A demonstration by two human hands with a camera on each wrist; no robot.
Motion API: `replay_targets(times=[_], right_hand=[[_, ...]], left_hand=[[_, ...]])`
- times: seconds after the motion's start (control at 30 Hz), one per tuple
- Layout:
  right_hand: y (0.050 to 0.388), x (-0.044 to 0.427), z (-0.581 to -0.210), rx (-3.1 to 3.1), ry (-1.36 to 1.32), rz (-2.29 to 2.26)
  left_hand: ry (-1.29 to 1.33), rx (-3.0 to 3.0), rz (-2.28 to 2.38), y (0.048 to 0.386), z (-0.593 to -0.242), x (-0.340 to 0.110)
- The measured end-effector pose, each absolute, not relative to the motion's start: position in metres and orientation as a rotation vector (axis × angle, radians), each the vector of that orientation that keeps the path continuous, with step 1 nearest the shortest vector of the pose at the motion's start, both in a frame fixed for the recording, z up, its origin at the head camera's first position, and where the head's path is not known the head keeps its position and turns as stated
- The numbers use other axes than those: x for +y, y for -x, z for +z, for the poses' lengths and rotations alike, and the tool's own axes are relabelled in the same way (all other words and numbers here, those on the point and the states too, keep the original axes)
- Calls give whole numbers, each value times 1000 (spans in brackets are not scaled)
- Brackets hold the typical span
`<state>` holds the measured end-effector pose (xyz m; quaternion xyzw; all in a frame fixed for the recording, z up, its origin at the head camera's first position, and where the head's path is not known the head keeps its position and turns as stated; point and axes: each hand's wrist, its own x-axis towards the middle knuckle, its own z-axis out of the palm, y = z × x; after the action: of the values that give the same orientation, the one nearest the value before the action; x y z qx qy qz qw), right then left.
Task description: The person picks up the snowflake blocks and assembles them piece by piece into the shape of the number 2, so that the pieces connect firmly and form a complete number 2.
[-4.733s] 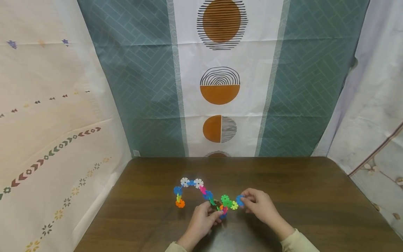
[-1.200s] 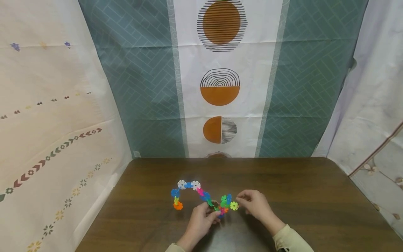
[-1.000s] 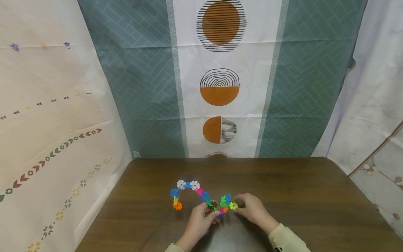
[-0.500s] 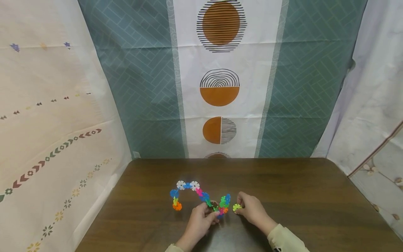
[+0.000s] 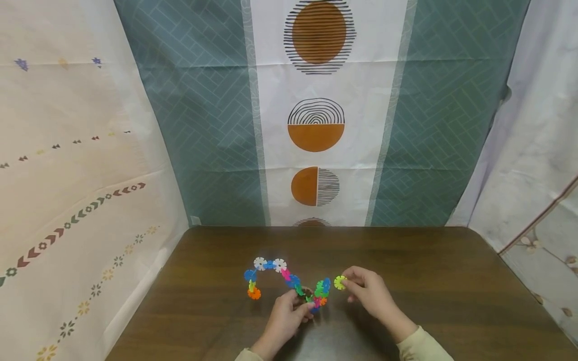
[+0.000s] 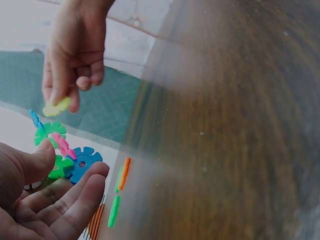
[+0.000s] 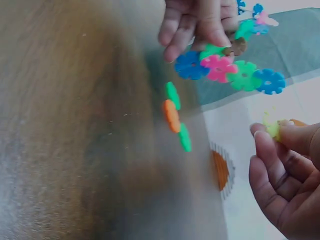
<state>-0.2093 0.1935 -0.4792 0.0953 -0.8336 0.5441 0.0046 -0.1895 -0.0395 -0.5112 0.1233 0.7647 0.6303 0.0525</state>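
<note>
A curved chain of notched plastic discs in several colours runs from an orange disc (image 5: pixel 255 293) past a white disc (image 5: pixel 279 264) to my left hand (image 5: pixel 285 316). The left thumb and fingers pinch it near a green disc; in the left wrist view a blue disc (image 6: pixel 84 164) and a pink disc (image 6: pixel 64 145) stand just beyond the thumb. Another blue disc (image 7: pixel 270 81) tops the chain's right end. To the right of that end, my right hand (image 5: pixel 372 296) pinches a loose yellow disc (image 5: pixel 340 282) between thumb and finger, apart from the chain.
Beneath the hands lies a dark brown wooden table (image 5: pixel 217 321). In the right wrist view an orange disc (image 7: pixel 171 116) is seen edge-on between two green ones. Patterned cloths hang behind the table (image 5: pixel 217 150) and at both sides.
The yellow disc has come off the chain's right end into my right hand, which has since lifted it. The blue disc my right hand held earlier is on the chain. The left hand keeps its grip.
</note>
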Motion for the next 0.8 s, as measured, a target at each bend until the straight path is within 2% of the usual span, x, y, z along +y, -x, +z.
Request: replay_targets(times=[0.5,0.8], right_hand=[[204,190,-462,-2547,-357,1596],[202,186,-457,-2556,-462,1297]], left_hand=[[-406,2354,1831,188,-505,-38],[-408,2386,1762,190,-506,-38]])
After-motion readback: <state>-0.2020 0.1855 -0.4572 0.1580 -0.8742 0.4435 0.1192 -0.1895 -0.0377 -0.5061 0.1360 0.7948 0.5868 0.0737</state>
